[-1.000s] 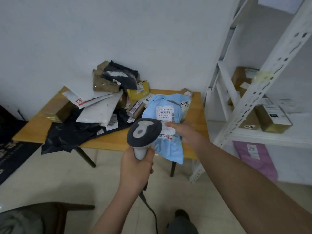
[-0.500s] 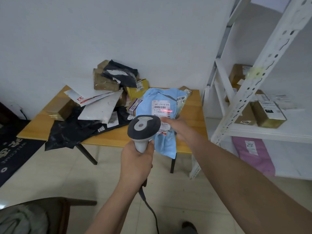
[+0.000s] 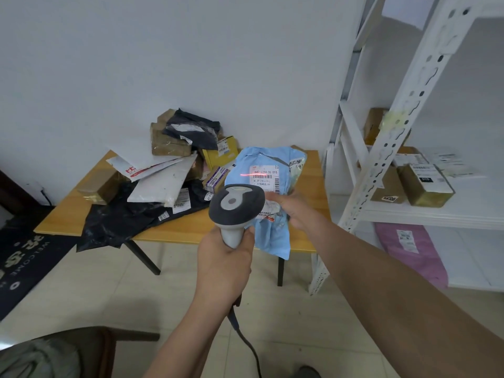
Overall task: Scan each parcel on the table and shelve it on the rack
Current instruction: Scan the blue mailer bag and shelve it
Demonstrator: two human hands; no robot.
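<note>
My right hand (image 3: 296,211) grips a light blue soft parcel (image 3: 268,165) upright in front of the wooden table (image 3: 185,230), its white label facing me. My left hand (image 3: 223,264) grips the handle of a grey barcode scanner (image 3: 236,207) aimed at that label. A red scan line (image 3: 255,174) lies across the top of the label. A heap of parcels (image 3: 163,173) covers the table: black and white mailer bags, brown and yellow boxes. The white rack (image 3: 403,132) stands at the right.
On the rack's shelf sit several brown boxes (image 3: 424,184); a pink bag (image 3: 411,249) lies on the level below. A dark doormat (image 3: 24,257) covers the floor at left. A chair (image 3: 90,347) is at the bottom left. The scanner cable (image 3: 245,342) hangs down.
The blue parcel has risen slightly and turned its label toward the scanner. The red scan line has moved from the label's middle to its top edge.
</note>
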